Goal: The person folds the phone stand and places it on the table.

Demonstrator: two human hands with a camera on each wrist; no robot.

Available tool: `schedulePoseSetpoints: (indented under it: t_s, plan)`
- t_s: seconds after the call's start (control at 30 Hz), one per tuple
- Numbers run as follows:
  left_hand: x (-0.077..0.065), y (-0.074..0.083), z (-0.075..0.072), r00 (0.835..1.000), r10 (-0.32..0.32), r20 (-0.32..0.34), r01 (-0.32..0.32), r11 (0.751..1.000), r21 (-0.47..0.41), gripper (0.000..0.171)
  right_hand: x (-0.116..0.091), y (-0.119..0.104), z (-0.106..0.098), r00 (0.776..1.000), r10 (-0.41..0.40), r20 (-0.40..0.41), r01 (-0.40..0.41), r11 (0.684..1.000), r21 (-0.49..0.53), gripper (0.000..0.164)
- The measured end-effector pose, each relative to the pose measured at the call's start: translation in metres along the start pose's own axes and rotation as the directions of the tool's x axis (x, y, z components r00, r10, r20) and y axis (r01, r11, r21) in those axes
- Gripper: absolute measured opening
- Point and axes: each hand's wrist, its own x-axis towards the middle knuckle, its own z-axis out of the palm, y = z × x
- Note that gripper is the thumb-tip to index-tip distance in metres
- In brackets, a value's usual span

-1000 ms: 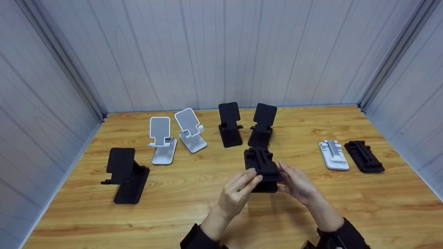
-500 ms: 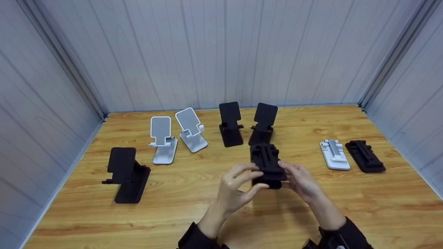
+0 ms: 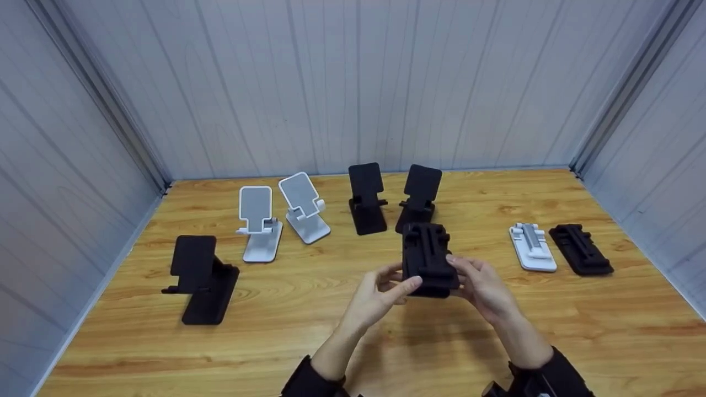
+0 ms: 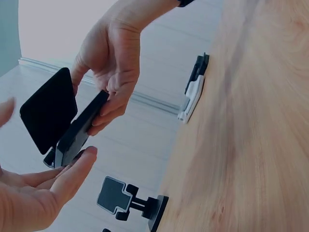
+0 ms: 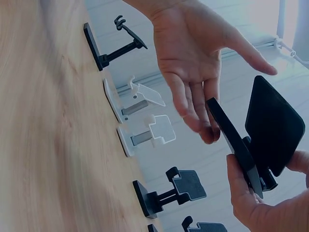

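Observation:
A black folding phone stand (image 3: 429, 253) is held above the table, its plate (image 4: 49, 111) raised at an angle from its base (image 4: 79, 129). My right hand (image 3: 488, 289) grips its right side, with the fingers (image 4: 113, 106) curled round the base edge and the thumb behind the plate. On the other side is my left hand (image 3: 372, 300). Its fingers (image 5: 198, 108) lie fairly straight at the base edge, and its thumb (image 5: 256, 60) stands apart from the plate in both wrist views.
Unfolded stands are a black one (image 3: 201, 281) at left, two white ones (image 3: 262, 242) (image 3: 309, 225), and two black ones (image 3: 368, 201) (image 3: 420, 193) at the back. Folded flat at right lie a white stand (image 3: 532, 248) and a black stand (image 3: 582, 251). Panelled walls (image 3: 353, 82) enclose the wooden table (image 3: 248, 353).
My left hand's fingers have left the top of the plate and moved down and under, its thumb now toward the front edge. The held stand has shifted slightly right and away.

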Motion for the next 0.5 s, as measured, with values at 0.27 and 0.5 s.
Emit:
schedulePoseSetpoints:
  t_s: [0.27,0.5]
  plan:
    - [0.0016,-0.0024,-0.0029,0.998,-0.058,0.031,0.061,0.991,-0.12,0.055,0.0016,0.0036,0.0011,1.0,-0.01,-0.002,0.01,1.0,-0.005,0.024]
    - [0.0005,-0.0019,-0.0038,0.998,-0.062,0.028,0.066,0.986,-0.151,0.052,0.0024,0.006,0.0016,0.999,-0.041,0.019,0.041,0.999,-0.029,0.021]
